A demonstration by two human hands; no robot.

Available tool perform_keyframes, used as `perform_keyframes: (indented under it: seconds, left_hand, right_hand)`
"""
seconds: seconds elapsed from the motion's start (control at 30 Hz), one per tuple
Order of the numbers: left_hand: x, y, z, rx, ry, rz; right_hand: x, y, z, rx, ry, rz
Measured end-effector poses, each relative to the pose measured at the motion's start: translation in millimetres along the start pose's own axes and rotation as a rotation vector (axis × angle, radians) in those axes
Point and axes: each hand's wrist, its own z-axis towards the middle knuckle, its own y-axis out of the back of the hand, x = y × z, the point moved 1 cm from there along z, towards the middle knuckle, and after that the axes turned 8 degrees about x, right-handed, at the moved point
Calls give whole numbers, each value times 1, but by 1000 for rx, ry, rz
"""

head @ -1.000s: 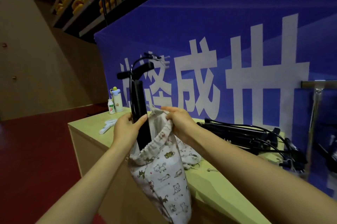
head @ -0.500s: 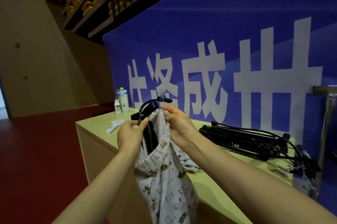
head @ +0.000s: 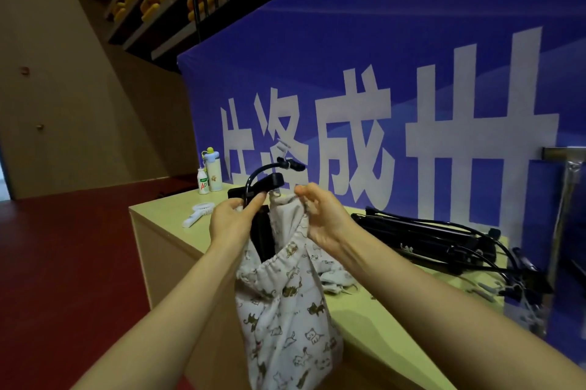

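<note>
A person holds a cat-print cloth bag (head: 285, 310) just in front of the near edge of a pale table (head: 158, 224). The bag hangs down below the tabletop. A black tool (head: 263, 237) stands upright in the bag's mouth. Its lower part is inside the bag, while its crossbar top and curved hose stick out above the rim.

The left hand (head: 233, 221) grips the left side of the rim, with its fingers curled against the tool's shaft. The right hand (head: 323, 218) pinches the right side of the rim and holds it up, just beside the tool's top.

At the far left of the table stand two bottles (head: 211, 175), and a white gadget (head: 198, 215) lies near them. A folded black tripod (head: 428, 237) lies on the right, in front of a blue banner (head: 380, 56).
</note>
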Motion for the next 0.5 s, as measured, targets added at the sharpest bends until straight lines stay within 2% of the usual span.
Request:
perform_keyframes:
  seconds: [0.13, 0.23, 0.33, 0.43, 0.5]
  left_hand:
    - [-6, 8, -5, -17, -36, -33]
    - [-16, 9, -13, -9, -76, -64]
    - [-31, 3, -29, 22, -119, -45]
    - [-42, -4, -39, 75, -134, -39]
    - [-49, -13, -45, 122, -134, -62]
  right_hand:
    - [7, 16, -10, -107, 78, -721]
    - [7, 23, -18, -77, 55, -1009]
    - [11, 22, -32, -56, 92, -1096]
    - [21, 20, -45, -28, 125, -1064]
    - [30, 19, -56, -70, 133, -1059]
